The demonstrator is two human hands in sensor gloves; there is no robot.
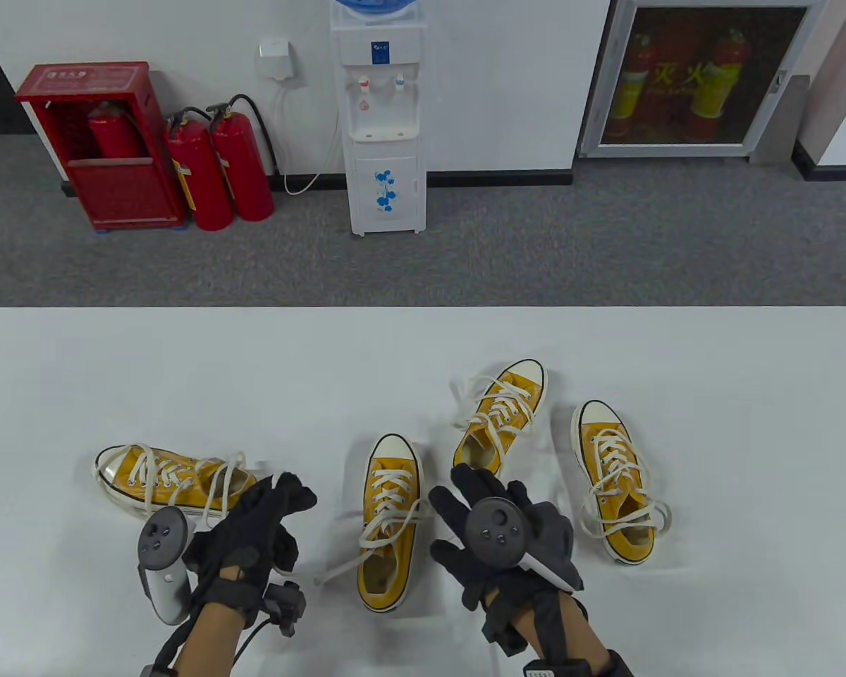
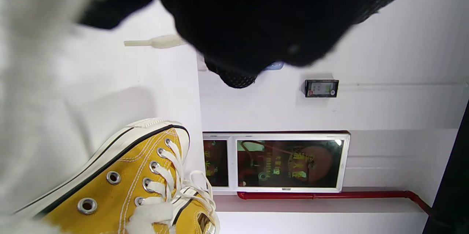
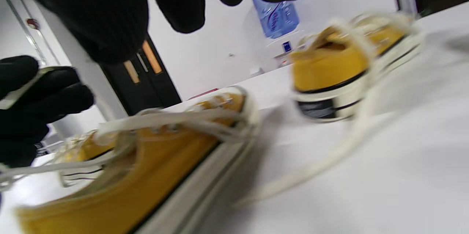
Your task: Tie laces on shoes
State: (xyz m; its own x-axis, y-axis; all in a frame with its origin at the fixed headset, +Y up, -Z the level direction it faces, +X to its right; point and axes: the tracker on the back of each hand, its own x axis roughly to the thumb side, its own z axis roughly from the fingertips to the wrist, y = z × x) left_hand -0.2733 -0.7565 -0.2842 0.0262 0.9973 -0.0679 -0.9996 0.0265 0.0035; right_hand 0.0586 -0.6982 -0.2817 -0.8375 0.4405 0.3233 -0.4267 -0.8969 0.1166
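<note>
Four yellow canvas sneakers with cream laces lie on the white table [image 1: 77,367]. The middle shoe [image 1: 388,522] stands upright with its toe pointing away and its laces loose. One lace [image 1: 342,568] trails off to its lower left. My left hand [image 1: 292,497] is just left of this shoe. In the left wrist view a lace tip [image 2: 154,42] pokes out from under the glove [image 2: 256,17]. In the right wrist view a pale lace lies across the left hand's curled fingers [image 3: 36,105]. My right hand [image 1: 458,493] hovers right of the shoe with fingers spread and holds nothing.
A shoe lies on its side at the left [image 1: 162,483]. Two more shoes sit at the right, one farther back [image 1: 500,416] and one nearer [image 1: 613,479], with tied bows. Beyond the table are a water dispenser [image 1: 384,120] and red fire extinguishers [image 1: 218,169].
</note>
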